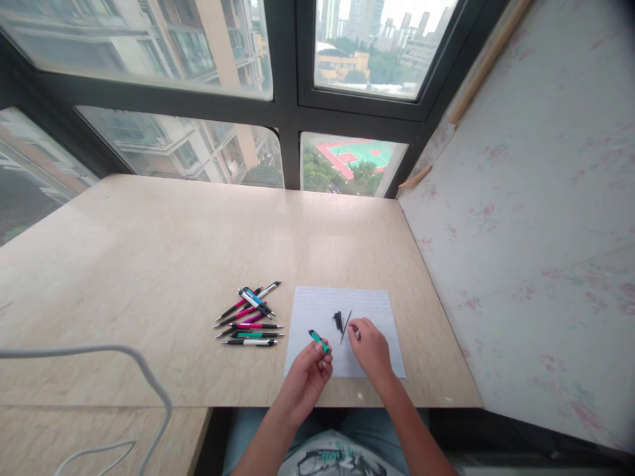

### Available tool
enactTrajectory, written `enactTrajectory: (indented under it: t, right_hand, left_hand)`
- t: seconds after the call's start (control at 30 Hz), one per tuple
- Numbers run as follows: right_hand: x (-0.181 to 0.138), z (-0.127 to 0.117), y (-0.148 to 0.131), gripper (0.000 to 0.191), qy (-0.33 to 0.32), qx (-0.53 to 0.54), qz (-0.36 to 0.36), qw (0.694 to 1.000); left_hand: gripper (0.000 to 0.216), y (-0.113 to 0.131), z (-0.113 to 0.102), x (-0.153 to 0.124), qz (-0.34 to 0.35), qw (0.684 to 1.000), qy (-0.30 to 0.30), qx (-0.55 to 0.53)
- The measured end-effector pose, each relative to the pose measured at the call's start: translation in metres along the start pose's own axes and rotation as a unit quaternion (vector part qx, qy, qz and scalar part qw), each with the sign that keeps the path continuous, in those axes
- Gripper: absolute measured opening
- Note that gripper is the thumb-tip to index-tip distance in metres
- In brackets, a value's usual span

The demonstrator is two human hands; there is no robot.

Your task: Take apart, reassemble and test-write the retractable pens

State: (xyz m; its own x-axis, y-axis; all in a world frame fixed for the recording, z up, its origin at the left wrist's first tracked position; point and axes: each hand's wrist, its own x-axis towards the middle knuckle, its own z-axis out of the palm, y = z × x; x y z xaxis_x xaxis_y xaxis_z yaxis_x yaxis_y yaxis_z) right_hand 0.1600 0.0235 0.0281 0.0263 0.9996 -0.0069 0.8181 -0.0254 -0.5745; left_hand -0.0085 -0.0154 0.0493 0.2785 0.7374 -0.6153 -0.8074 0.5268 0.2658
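My left hand [307,373] pinches the green upper part of a pen [319,342], with its dark clip end pointing up and left, over the lower part of a written sheet of paper [307,304]. My right hand [370,347] is closed, thumb and index fingertips together at the side of a thin dark pen refill [345,328]; the exact contact is too small to see clearly. Small black pen parts [338,321] lie on the paper just left of the refill.
Left of the paper, several click pens [253,316] in pink, white, blue and green lie in a loose pile on the beige stone-patterned tabletop [149,264]. A grey cable [143,367] loops at lower left. Windows stand behind; a floral-papered wall [520,264] bounds the right side.
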Motion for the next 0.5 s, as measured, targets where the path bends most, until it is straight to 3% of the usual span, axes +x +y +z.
enactTrajectory:
  t: [0.23, 0.5]
  right_hand:
    - [0.012, 0.005, 0.003, 0.028, -0.019, -0.059, -0.012, 0.998]
    - [0.017, -0.006, 0.008, 0.027, -0.030, -0.111, -0.036, 0.993]
  left_hand:
    - [0.011, 0.006, -0.004, 0.006, 0.012, 1.000, 0.010, 0.019]
    - [0.024, -0.005, -0.021, 0.018, 0.041, 0.992, 0.023, 0.118]
